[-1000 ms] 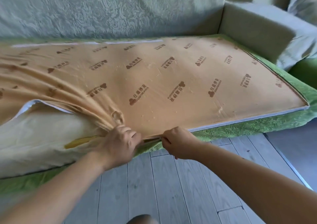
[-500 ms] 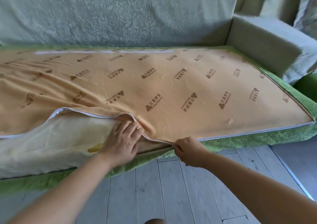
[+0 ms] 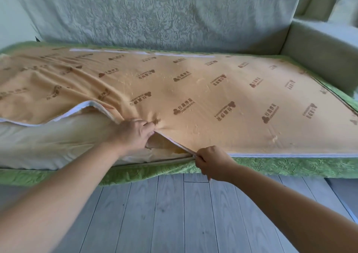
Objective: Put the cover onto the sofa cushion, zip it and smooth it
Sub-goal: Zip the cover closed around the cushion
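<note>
A home living room: upholstered sofa (image 3: 155,14), plank floor (image 3: 174,214).

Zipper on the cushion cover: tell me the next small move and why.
Probably slide the right hand a short way left along the front edge. It pinches the zipper where the closed stretch ends; leftward the gap is open and the cushion shows. The left hand grips the orange cover edge just ahead, holding it toward the lower track.
</note>
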